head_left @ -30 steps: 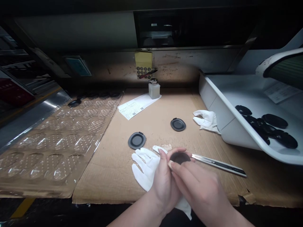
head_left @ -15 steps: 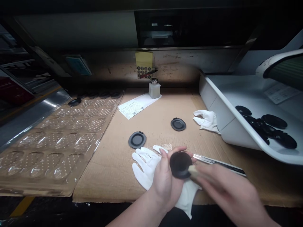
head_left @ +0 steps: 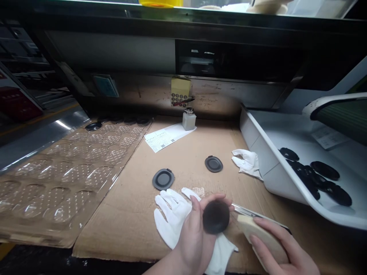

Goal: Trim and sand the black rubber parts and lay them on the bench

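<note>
The left hand is cupped, its fingers and thumb curled round the edge of a black disc, which faces up in the palm. The right hand pinches a pale block between thumb and fingers; the block's tip is just to the right of the disc, apart from it.

A white glove lies to the left of the disc and passes under the left hand, with more of it showing below. A knife lies to the disc's right, partly hidden by the right hand. Beyond the disc to the left is the near lid, close to the glove's fingers; almost straight beyond the disc is the far lid.

Farther right of the disc, a second glove sits by a white tub with black parts inside. Well beyond the disc, a bottle stands on a paper. Far left of the disc lies a clear tray.
</note>
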`<state>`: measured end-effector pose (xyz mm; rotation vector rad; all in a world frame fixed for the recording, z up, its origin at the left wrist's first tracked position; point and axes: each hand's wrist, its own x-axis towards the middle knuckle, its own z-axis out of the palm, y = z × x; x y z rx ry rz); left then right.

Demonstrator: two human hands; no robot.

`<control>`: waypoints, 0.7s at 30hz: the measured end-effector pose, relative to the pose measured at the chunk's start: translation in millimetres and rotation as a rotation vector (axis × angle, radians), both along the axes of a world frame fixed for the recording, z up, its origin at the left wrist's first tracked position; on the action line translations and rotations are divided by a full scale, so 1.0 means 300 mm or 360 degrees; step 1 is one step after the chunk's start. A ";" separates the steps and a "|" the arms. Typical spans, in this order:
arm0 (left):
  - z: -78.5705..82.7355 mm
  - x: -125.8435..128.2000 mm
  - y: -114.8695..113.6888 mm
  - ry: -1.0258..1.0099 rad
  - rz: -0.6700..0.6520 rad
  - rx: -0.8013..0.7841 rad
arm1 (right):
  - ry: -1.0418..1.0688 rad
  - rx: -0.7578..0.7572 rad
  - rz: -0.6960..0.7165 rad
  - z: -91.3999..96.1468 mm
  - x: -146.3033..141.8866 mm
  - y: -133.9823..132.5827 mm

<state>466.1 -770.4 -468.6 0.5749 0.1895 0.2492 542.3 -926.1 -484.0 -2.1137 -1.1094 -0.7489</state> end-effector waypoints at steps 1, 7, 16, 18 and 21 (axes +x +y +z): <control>0.001 0.001 -0.001 0.0007 -0.0001 0.0002 | 0.0001 -0.0007 0.0066 0.011 -0.003 0.014; -0.002 0.005 -0.005 -0.0007 0.0012 0.0094 | -0.0168 -0.0082 0.0499 0.044 -0.028 0.101; -0.004 0.015 -0.008 0.0073 0.0127 0.0121 | -0.0035 0.0135 0.0406 0.003 -0.116 0.157; -0.004 0.016 -0.007 0.0053 0.0111 0.0085 | -0.0087 -0.0041 0.0446 0.006 -0.086 0.135; -0.004 0.016 -0.003 0.0035 0.0073 0.0075 | -0.0230 -0.0186 0.0488 0.016 -0.027 0.103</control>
